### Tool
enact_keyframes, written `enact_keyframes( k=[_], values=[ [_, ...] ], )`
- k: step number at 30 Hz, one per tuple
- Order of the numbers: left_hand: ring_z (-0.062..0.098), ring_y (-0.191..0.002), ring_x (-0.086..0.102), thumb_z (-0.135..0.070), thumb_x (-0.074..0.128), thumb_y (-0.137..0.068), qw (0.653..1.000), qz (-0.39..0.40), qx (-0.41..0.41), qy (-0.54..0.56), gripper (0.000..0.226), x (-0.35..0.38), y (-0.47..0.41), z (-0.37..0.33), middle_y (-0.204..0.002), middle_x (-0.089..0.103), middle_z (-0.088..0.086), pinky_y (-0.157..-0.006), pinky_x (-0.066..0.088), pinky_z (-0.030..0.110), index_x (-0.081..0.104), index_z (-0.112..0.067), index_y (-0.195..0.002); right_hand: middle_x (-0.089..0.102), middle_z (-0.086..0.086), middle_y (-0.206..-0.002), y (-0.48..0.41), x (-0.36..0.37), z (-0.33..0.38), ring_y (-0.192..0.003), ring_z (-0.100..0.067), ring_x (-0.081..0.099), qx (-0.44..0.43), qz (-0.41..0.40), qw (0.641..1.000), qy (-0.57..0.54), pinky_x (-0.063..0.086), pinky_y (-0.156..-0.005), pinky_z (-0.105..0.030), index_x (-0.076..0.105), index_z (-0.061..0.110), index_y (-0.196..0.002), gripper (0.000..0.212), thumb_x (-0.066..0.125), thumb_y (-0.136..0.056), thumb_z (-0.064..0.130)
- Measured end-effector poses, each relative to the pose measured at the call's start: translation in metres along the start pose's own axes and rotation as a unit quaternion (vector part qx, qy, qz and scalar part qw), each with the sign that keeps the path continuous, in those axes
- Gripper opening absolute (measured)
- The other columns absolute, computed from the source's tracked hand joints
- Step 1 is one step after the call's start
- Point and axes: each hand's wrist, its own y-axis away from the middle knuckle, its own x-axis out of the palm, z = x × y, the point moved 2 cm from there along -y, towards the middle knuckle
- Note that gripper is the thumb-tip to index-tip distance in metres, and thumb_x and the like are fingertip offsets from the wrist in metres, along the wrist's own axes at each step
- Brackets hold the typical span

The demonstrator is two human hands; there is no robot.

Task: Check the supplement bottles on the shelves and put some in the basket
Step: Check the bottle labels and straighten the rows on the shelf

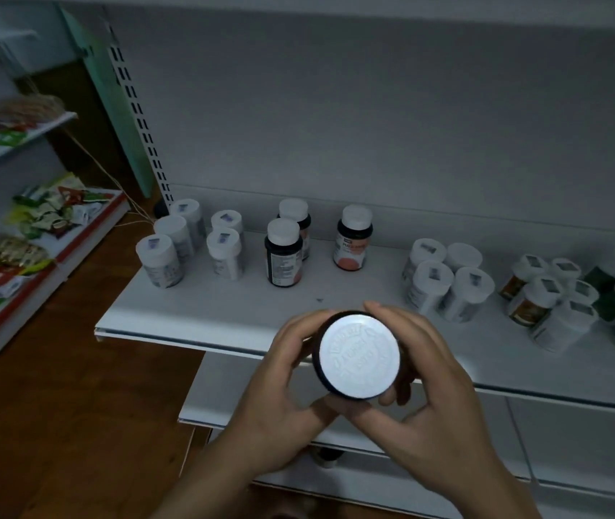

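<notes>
Both hands hold a dark supplement bottle in front of the shelf, its white embossed cap facing the camera. My left hand curls round its left side and my right hand wraps its right side, thumb under the cap. On the white shelf stand three dark bottles with orange labels, several white bottles at the left, more white bottles right of the middle, and brown and green ones at the far right. No basket is in view.
A lower white shelf juts out beneath my hands. A second rack with snack packets stands at the left across a wooden floor. A perforated upright bounds the shelf's left back corner.
</notes>
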Motion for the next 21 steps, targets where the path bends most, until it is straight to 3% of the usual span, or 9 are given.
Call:
enact_keyframes(
  k=[6, 9, 11, 15, 19, 21],
  values=[
    [0.013, -0.127, 0.051, -0.039, 0.075, -0.076, 0.999, -0.012, -0.011, -0.047, 0.061, 0.007, 0.005, -0.001, -0.129, 0.052, -0.018, -0.101, 0.044, 0.022, 0.047, -0.048, -0.130, 0.058, 0.026, -0.119, 0.008, -0.005, -0.015, -0.084, -0.006, 0.057, 0.056, -0.002, 0.996, -0.064, 0.043, -0.059, -0.013, 0.044, 0.058, -0.126, 0.070, 0.076, -0.064, 0.052],
    [0.014, -0.120, 0.054, -0.035, 0.078, -0.073, 0.997, -0.029, -0.029, -0.058, 0.062, 0.006, 0.008, 0.002, -0.125, 0.052, -0.016, -0.094, 0.049, 0.024, 0.051, -0.043, -0.128, 0.059, 0.023, -0.118, 0.013, -0.004, -0.033, -0.092, -0.008, 0.059, 0.124, 0.003, 0.978, -0.168, 0.051, -0.071, -0.024, 0.044, 0.059, -0.122, 0.067, 0.075, -0.063, 0.051],
    [0.013, -0.119, 0.055, -0.032, 0.079, -0.070, 0.997, -0.037, -0.045, -0.048, 0.065, 0.005, 0.011, 0.001, -0.124, 0.052, -0.016, -0.093, 0.052, 0.028, 0.052, -0.042, -0.128, 0.059, 0.020, -0.120, 0.016, -0.003, -0.044, -0.103, -0.009, 0.062, 0.160, -0.002, 0.956, -0.246, 0.053, -0.078, -0.024, 0.042, 0.056, -0.127, 0.073, 0.076, -0.064, 0.044],
    [0.013, -0.119, 0.057, -0.037, 0.080, -0.066, 0.996, -0.061, -0.050, -0.047, 0.070, 0.000, 0.011, -0.008, -0.126, 0.058, -0.015, -0.095, 0.053, 0.042, 0.050, -0.046, -0.129, 0.063, 0.017, -0.113, 0.016, -0.002, -0.049, -0.088, -0.004, 0.064, 0.217, 0.003, 0.925, -0.312, 0.052, -0.070, -0.023, 0.046, 0.053, -0.128, 0.064, 0.069, -0.068, 0.048],
    [0.015, -0.125, 0.054, -0.038, 0.081, -0.066, 0.997, -0.069, -0.023, -0.018, 0.078, 0.000, 0.005, -0.025, -0.130, 0.058, -0.015, -0.098, 0.051, 0.044, 0.044, -0.045, -0.135, 0.069, -0.004, -0.104, 0.015, 0.013, -0.046, -0.077, -0.015, 0.061, 0.320, -0.025, 0.853, -0.412, 0.048, -0.059, -0.029, 0.060, 0.033, -0.120, 0.056, 0.063, -0.074, 0.064],
    [0.018, -0.131, 0.050, -0.033, 0.082, -0.069, 0.999, -0.050, -0.010, 0.012, 0.083, 0.003, 0.004, -0.033, -0.137, 0.055, -0.011, -0.101, 0.050, 0.044, 0.041, -0.038, -0.140, 0.067, -0.019, -0.111, 0.014, 0.026, -0.041, -0.086, -0.024, 0.060, 0.367, -0.024, 0.788, -0.494, 0.047, -0.067, -0.035, 0.063, 0.018, -0.120, 0.053, 0.054, -0.087, 0.057]
  ],
)
